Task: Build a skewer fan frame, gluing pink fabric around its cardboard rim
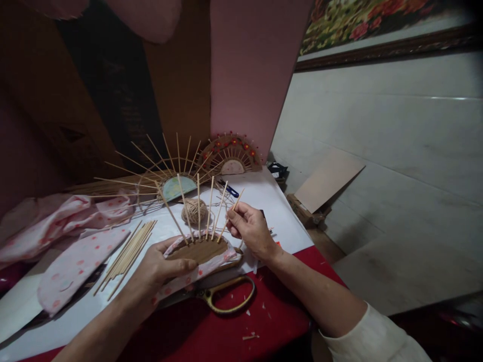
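Observation:
My left hand [160, 266] grips the left end of a half-round cardboard piece [202, 251], its thumb on the brown face. Pink spotted fabric [196, 275] wraps the cardboard's edge. Several thin wooden sticks [198, 208] stand fanned out from its curved side. At the right end of the row, my right hand [247, 226] pinches another wooden stick [237, 201], whose lower end meets the cardboard edge. Scissors [230, 296] with a brass-coloured handle lie just below the piece, their blades hidden. A ball of twine [194, 211] sits right behind the sticks.
Loose sticks [128, 256] and a spotted fabric half-round [81, 269] lie at left, near crumpled pink fabric [64, 223]. Behind stand a stick fan with a green centre [177, 187] and a flower-trimmed fan [232, 151]. Blue snips [231, 189] lie on the white sheet [290, 221].

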### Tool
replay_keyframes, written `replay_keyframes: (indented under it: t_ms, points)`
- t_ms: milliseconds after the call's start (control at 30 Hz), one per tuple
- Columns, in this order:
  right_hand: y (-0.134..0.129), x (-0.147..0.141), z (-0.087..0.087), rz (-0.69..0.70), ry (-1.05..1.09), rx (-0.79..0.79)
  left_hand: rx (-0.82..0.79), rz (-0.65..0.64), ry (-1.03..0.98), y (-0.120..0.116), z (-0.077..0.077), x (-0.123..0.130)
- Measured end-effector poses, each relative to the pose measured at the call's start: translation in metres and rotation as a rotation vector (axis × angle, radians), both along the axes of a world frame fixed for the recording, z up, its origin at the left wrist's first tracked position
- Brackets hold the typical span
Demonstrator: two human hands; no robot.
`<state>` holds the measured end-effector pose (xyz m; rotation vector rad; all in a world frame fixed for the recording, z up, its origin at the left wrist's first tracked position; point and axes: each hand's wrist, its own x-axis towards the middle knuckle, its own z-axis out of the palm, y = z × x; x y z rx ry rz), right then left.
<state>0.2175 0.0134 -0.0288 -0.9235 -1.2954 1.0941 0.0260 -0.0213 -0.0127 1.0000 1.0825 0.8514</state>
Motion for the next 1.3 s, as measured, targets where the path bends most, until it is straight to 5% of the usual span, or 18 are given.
replay_keyframes:
  t_ms: [1300]
  points:
    - [-0.0011,-0.0024,-0.0004,-0.029,0.016,0.006,-0.024,0.031,-0.015,-0.0022,0.0046,0.0053]
